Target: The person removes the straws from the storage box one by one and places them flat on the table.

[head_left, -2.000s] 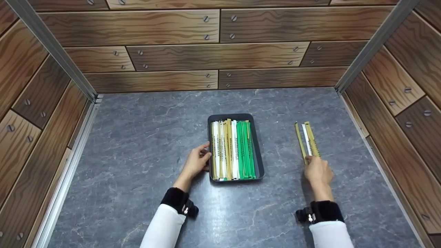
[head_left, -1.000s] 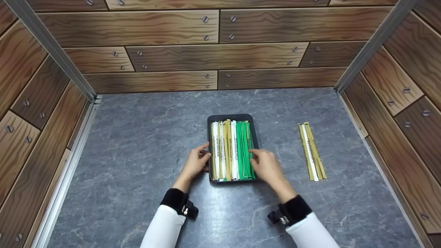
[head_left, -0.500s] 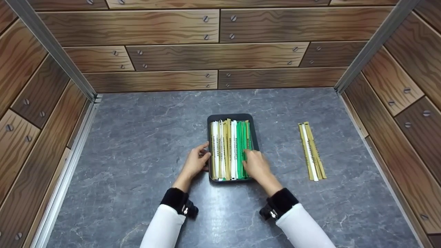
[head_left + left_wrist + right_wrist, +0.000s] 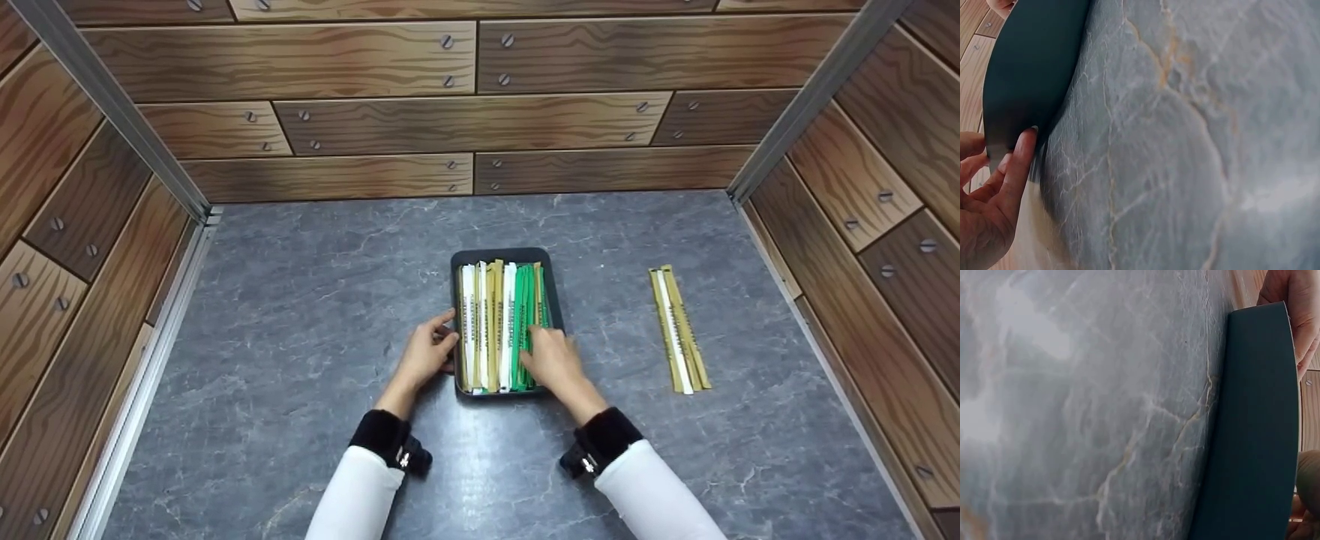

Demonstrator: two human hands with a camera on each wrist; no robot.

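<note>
A dark rectangular tray [image 4: 564, 367] holds a row of long, thin printed stick packets, white [image 4: 469, 315], gold [image 4: 495, 315] and green [image 4: 523, 319]. My left hand [image 4: 425, 351] rests against the tray's left side. In the left wrist view, its fingertips [image 4: 1026, 138] touch the outer wall [image 4: 1030, 73]. My right hand [image 4: 553, 358] reaches over the tray's right side, with its fingers among the green packets and a gold one at the right end. Whether they pinch any packet is hidden. In the right wrist view, the tray wall [image 4: 1249, 427] covers most of that hand.
Right of the tray, two gold packets [image 4: 686, 334] and a white packet [image 4: 673, 330] lie side by side on the grey marbled tabletop [image 4: 315, 285]. Wood-patterned walls [image 4: 472, 120] with metal edge strips close off the back and both sides.
My right hand let go of the loose packets at the right and came left into the tray. Its fingers have shifted the green packets slightly left. The left hand stays put.
</note>
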